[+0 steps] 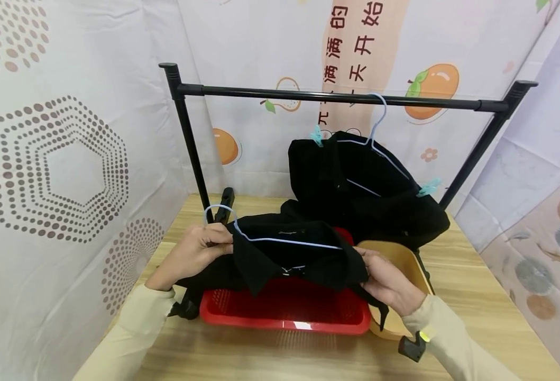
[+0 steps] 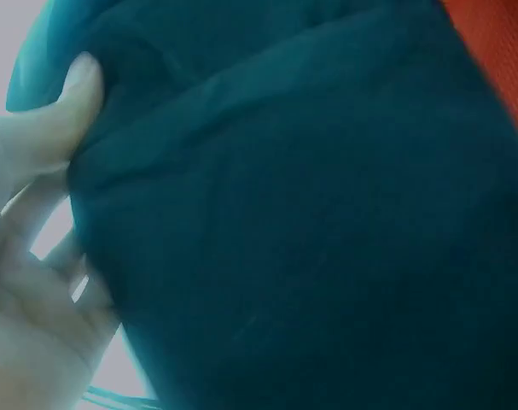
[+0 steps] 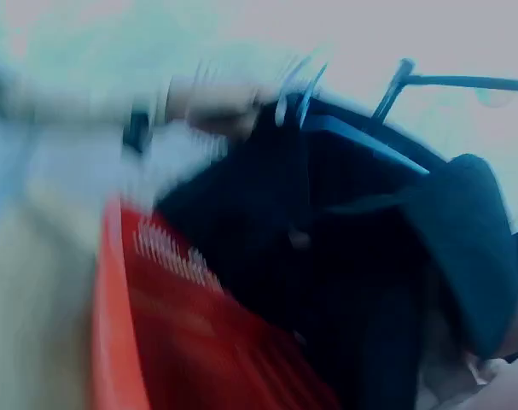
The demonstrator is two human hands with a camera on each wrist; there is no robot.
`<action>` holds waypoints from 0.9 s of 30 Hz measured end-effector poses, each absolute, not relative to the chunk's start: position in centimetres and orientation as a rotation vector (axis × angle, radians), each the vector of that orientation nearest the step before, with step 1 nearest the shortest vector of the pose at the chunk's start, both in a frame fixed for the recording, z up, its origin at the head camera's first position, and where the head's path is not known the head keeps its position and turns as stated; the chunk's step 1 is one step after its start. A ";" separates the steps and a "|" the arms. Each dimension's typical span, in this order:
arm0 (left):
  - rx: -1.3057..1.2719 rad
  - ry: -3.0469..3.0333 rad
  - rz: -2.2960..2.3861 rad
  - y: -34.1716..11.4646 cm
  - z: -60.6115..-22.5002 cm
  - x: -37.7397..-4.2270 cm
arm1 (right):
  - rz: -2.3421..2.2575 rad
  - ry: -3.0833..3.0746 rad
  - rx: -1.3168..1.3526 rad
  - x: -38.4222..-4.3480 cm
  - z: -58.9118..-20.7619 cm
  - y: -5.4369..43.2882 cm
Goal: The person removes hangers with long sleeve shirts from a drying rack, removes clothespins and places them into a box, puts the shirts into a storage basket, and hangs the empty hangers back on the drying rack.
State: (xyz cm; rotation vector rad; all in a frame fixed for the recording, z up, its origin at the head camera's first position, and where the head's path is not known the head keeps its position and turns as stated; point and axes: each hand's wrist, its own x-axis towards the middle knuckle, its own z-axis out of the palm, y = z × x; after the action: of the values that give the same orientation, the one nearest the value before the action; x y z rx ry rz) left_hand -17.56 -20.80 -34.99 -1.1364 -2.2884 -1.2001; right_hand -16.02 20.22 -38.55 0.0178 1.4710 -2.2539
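Note:
A black collared shirt [image 1: 256, 259] is spread between both hands, with a pale blue hanger [image 1: 289, 242] running through its neck opening. My left hand [image 1: 208, 248] pinches the shirt's left side beside the hanger's hook. In the left wrist view, the left thumb [image 2: 81, 85] presses on the dark cloth while the fingers go behind it. At the collar's other end, my right hand [image 1: 386, 280] grips the cloth; its fingertips are partly hidden by the shirt. Below the shirt is a red plastic basket [image 1: 284, 323], overlapped by the hanging fabric.
A black rack's crossbar [image 1: 270, 94] spans the back. Another black garment [image 1: 308, 169] hangs there on a pale blue hanger [image 1: 378, 119], with teal clips [image 1: 429, 187] at its shoulders. To the right stands a tan bin [image 1: 405, 259] on the wooden table [image 1: 470, 307].

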 end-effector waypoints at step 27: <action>-0.945 -2.232 -0.954 -19.5 -35.2 -17.2 | -0.920 3.401 -0.657 -13.4 -37.9 18.1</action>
State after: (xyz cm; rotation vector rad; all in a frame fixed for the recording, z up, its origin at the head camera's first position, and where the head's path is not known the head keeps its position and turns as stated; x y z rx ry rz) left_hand -17.22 -19.55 -35.18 -0.9450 -2.2317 -0.9543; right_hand -13.39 18.11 -37.92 -0.6571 3.4012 -0.9197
